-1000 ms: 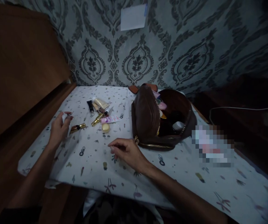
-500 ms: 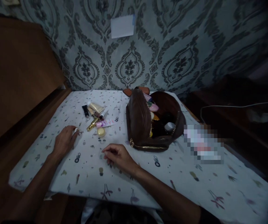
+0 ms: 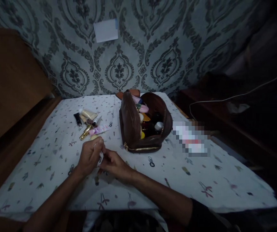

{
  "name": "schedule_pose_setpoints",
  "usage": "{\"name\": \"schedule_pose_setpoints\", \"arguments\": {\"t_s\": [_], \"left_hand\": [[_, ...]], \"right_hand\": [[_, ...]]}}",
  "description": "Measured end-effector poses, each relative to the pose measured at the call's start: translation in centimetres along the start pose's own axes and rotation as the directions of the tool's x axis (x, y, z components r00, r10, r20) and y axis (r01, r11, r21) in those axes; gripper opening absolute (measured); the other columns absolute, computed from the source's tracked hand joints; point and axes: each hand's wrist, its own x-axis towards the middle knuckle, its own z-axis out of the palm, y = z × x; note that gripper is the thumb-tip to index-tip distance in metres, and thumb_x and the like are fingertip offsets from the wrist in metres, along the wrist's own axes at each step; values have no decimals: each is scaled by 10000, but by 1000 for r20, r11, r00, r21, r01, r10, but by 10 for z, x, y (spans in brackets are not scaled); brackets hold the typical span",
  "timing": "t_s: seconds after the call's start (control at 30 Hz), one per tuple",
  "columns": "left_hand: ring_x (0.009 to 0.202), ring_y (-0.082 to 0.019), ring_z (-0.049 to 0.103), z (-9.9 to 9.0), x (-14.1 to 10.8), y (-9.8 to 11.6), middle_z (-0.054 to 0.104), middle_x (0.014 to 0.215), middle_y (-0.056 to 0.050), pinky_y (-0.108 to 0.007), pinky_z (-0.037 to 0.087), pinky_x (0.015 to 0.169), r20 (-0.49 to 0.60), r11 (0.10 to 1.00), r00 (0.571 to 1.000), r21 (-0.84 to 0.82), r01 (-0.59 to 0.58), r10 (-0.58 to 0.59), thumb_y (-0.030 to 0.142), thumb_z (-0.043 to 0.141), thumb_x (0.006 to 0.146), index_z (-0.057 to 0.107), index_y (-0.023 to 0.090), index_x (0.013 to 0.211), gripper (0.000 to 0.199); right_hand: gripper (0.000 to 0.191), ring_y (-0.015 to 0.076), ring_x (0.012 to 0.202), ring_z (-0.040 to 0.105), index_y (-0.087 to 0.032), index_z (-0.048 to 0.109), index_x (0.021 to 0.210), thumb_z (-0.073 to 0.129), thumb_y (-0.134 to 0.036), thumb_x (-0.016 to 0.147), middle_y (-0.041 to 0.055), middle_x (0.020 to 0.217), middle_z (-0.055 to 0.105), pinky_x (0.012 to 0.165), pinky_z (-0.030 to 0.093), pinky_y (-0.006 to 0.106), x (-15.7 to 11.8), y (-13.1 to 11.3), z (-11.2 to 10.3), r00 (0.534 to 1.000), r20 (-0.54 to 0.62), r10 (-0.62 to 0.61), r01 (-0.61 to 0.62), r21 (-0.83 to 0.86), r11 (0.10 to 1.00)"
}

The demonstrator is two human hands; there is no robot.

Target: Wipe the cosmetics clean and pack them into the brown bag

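Note:
My left hand [image 3: 91, 155] is closed around a small white thing [image 3: 100, 159], perhaps a wipe or tissue, mostly hidden by the fingers. Fingers of my right hand [image 3: 117, 167] meet the left and pinch at that same thing. Just beyond the left knuckles a round pale-yellow item [image 3: 94, 137] is partly covered. Behind it lies a group of cosmetics: a pink-and-white tube [image 3: 99, 129], a gold tube [image 3: 85, 132], a beige tube [image 3: 88, 114] and a black tube [image 3: 77, 120].
A brown cosmetic bag [image 3: 131, 129] stands unzipped, holding several items, including a white-capped container [image 3: 159, 126]. An orange-brown item [image 3: 133, 93] lies behind it. A blurred-out patch [image 3: 191, 138] covers something at right. The table [image 3: 63, 199] meets a patterned wall.
My left hand has moved right and nearer me, meeting my right hand with the white thing between them. The view has shifted, so the bag and cosmetics appear further left.

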Motion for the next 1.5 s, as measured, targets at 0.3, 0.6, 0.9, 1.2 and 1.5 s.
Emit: {"name": "schedule_pose_setpoints", "arguments": {"t_s": [0.3,0.6,0.9,1.2,1.5], "left_hand": [[611,-165,611,8,10,-10,625,621,-7,-279,478,585,-101,929,972,-329,169,-213,490,425,967,595,190,777,393],[626,-158,632,-2,8,-22,659,679,12,-302,506,688,-212,996,977,90,19,0,411,483,945,607,197,1002,254],[1034,-257,668,23,-6,-21,712,1066,-102,-371,558,844,-43,970,986,-190,151,-162,529,545,882,517,205,1217,467],[983,-218,658,21,-4,-30,689,1058,-78,-332,537,855,-74,994,993,-65,86,-91,393,515,929,602,210,1048,234],[524,-164,577,16,-6,-31,645,622,5,-253,457,500,48,988,994,123,-99,93,458,503,884,635,224,803,281]], "right_hand": [[600,112,632,659,-174,541,882,884,-506,519,-48,781,625,536,486,205,8,3,-12,991,-129,24,-6,140,990],[579,79,485,609,-170,535,860,809,-609,600,-36,718,644,428,406,171,-3,-14,-10,991,-1,131,-129,136,982],[456,56,497,502,-174,635,869,841,-468,588,-74,634,557,456,391,186,3,-5,-13,968,-249,-23,54,120,991],[415,111,755,607,-203,557,888,806,-257,561,-7,936,633,704,508,243,-3,-18,-9,909,-408,-85,130,82,988],[273,114,737,541,-195,617,1105,568,-337,878,10,855,560,637,452,215,-21,-40,-6,815,-405,-415,261,-382,886]]}}
